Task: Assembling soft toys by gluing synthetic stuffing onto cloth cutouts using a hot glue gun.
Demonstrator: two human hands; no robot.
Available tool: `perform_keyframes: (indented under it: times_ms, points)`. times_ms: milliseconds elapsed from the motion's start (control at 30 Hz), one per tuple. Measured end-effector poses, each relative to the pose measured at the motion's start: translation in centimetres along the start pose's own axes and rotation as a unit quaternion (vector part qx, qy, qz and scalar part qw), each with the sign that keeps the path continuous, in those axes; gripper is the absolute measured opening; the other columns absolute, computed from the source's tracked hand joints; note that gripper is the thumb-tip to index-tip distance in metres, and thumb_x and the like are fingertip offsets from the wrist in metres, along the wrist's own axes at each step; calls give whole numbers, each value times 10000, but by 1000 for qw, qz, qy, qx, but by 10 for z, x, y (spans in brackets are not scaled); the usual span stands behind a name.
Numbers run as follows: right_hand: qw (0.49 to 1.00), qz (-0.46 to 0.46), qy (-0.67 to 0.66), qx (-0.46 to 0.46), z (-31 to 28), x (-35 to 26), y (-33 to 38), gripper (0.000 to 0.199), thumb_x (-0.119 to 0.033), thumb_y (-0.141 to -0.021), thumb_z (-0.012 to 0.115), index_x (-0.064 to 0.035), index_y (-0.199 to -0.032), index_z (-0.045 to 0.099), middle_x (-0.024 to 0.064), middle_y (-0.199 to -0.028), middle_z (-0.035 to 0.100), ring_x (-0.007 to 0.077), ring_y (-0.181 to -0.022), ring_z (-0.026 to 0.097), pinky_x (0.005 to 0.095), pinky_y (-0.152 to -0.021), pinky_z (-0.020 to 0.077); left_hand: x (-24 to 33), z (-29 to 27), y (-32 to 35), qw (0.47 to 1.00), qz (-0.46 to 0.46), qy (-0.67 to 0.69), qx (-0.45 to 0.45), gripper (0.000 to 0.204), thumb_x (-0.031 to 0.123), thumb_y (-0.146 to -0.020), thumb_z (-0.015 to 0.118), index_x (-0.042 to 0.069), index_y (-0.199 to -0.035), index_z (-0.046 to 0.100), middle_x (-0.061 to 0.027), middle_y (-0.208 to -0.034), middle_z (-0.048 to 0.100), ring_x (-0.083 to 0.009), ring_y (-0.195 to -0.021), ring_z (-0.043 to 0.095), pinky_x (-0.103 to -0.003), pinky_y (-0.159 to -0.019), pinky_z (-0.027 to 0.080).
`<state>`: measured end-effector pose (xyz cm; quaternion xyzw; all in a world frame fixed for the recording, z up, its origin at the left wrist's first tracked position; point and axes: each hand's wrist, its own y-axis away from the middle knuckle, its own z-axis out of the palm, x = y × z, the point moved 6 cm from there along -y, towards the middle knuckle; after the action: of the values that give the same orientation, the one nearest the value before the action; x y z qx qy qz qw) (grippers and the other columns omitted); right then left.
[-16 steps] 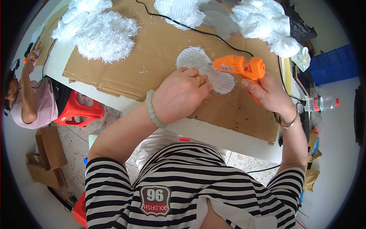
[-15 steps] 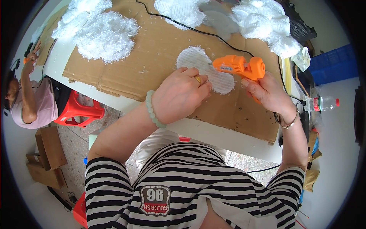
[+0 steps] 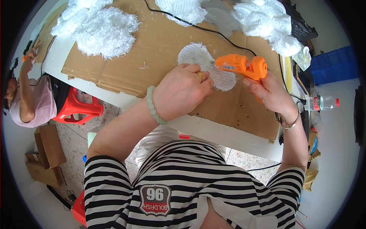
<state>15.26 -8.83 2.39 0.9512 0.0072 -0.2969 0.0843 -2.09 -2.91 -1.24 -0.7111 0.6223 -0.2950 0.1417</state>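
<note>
Workroom: we are looking down at a white table (image 3: 228,136) covered by a cardboard sheet (image 3: 160,49), with a co-worker in a pink shirt (image 3: 36,101) sitting beyond its left side.
White pad: we are finding it flat on the cardboard in front of the person, ridged and two-lobed, its near edge running under the left hand (image 3: 185,89).
Left hand: we are seeing curled fingers resting on the pad; their tips are hiding, so we are unable to tell whether they are pinching or only pressing.
Right hand: we are seeing it closing around the handle of an orange glue gun (image 3: 238,64), thumb toward the body (image 3: 270,93).
Nozzle: we are seeing it pointing left at the pad's middle; contact is remaining unclear.
Fluffy pieces: we are noting white heaps at the far left (image 3: 105,34) and far right (image 3: 263,21).
Hazards: we are judging that fingers so near a hot tip could burn if the gun slips, and that the black cord (image 3: 213,32) could drag the gun or snag fluff if pulled.
Earlier frame: we are noticing only a slight shift of the whole view; hands, gun and pad are keeping nearly the same arrangement.
</note>
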Motion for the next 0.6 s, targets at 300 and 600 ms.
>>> perform_keyframes:
  times_ms: [300,600]
  points:
    - [998,-39,-39,37,-7,0,10,259,-231,-915,548,-15,-1050,498,-8,-708,484,82,-585,431,224,-535,376,1,-1,0,1000,4,-2,23,120,149,-724,646,37,-752,615,-61,-790,626,-219,-776,568,-348,-691,463]
    - [999,-21,-28,12,-3,1,3,275,-256,-919,550,-13,-1041,512,8,-744,512,78,-608,443,228,-552,386,0,1,-2,1000,-2,-3,-1,121,148,-725,643,36,-763,620,-64,-806,633,-220,-777,569,-347,-693,463]
